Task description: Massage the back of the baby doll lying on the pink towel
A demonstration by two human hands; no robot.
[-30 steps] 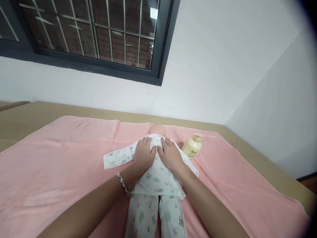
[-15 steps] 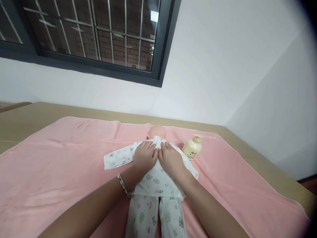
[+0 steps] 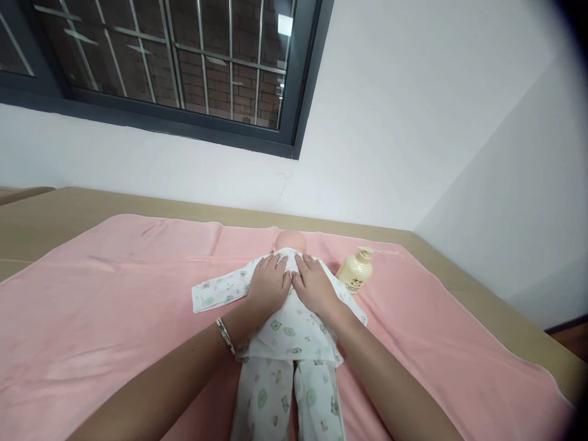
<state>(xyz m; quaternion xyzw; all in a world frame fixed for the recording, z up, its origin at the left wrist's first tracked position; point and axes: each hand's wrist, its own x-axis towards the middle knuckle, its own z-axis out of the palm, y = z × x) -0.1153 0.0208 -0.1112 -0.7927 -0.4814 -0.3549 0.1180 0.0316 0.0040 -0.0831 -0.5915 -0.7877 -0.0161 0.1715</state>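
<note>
The doll (image 3: 291, 241), dressed in white printed clothes (image 3: 291, 334), is laid on a pink cloth (image 3: 110, 331). The left hand (image 3: 269, 283) and the right hand (image 3: 316, 285) are laid flat, side by side, on its upper body, fingers extended and thumbs close together. A bracelet (image 3: 225, 335) is worn on the left wrist. A bottle (image 3: 357, 269) is set beyond the right hand, beside the doll.

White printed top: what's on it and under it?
On the top: left hand and right hand, palm-down. Printed trousers run up under its hem; pink cloth lies beneath. The trousers' waist and anything inside are covered.
</note>
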